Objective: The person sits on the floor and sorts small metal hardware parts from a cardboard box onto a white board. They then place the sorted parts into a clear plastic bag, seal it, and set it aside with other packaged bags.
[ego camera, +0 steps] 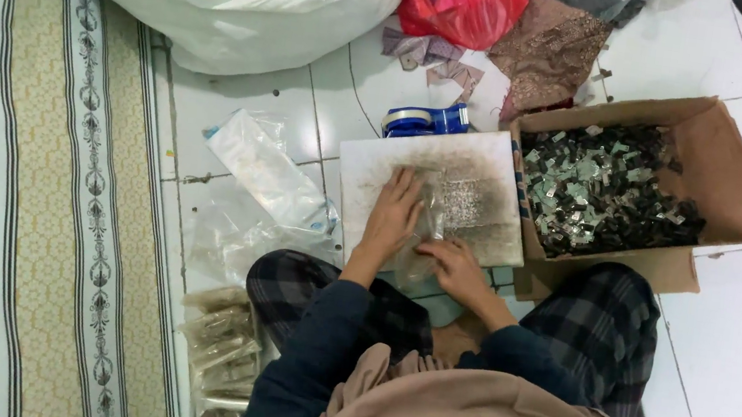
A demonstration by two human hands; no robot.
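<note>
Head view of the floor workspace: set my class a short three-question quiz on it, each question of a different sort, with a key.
1. True or false: the left hand lies flat on the clear plastic bag on the white board.
2. What fills the cardboard box? A) folded cloth B) small dark and silvery pieces C) water
3. Which object lies just beyond the board's far edge?

Key
1. True.
2. B.
3. The blue tape dispenser.

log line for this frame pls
left hand flat on clear plastic bag | right hand at bag's near edge | bag on square board | cardboard box right
</note>
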